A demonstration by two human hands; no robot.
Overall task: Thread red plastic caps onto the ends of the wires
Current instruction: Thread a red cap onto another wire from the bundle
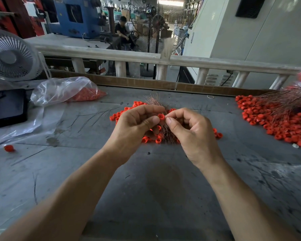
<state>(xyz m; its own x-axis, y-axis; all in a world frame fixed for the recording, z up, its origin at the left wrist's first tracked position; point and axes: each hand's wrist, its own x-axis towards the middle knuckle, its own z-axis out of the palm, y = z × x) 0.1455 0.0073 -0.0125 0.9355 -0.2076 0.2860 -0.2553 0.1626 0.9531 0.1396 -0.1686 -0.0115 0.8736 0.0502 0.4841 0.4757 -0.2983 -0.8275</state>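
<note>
Above the middle of the grey table [155, 180], both hands meet around one red plastic cap [161, 117]. My left hand [135, 124] pinches the cap between thumb and forefinger and also grips a bundle of thin copper wires [154, 101] that fans out behind its fingers. My right hand [189, 129] touches the cap's right side with curled thumb and forefinger; any wire it pinches is too fine to see. Loose red caps [122, 113] lie scattered on the table under and around the hands.
A large heap of red caps with wires attached [278, 119] lies at the right. A clear bag of caps [68, 92] and a dark tray [8, 107] sit at the left by a white fan [10, 56]. One stray cap [9, 148] lies far left.
</note>
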